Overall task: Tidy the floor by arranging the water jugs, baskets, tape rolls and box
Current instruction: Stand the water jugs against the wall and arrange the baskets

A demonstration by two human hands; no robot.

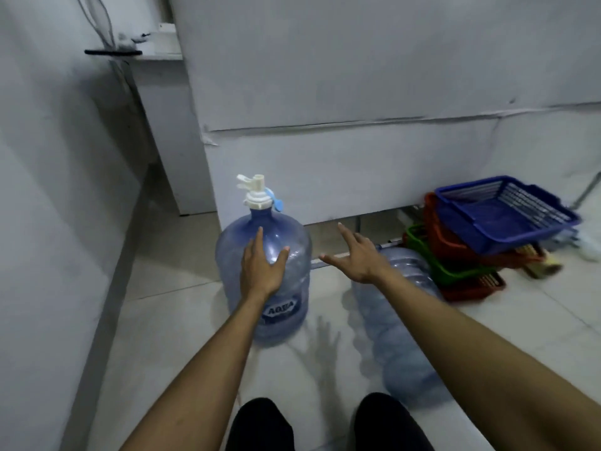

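Note:
An upright blue water jug point(286, 252) with a white pump cap stands on the tiled floor by the white cabinet. My left hand point(261, 266) lies flat against its shoulder, fingers spread. A second blue jug point(393, 333) lies on its side to the right, partly hidden by my right forearm. My right hand point(356, 255) hovers open above that jug's neck end, touching nothing. At the right sits a tilted pile of baskets: a blue basket point(507, 213) on top, an orange basket point(445, 236) and a green basket point(432, 258) under it.
A white cabinet point(357, 157) rises right behind the jugs, with a dark gap under it. A white wall point(48, 222) closes the left side. A brush-like object point(543, 265) lies beside the baskets. My dark-clothed knees point(260, 424) are at the bottom edge.

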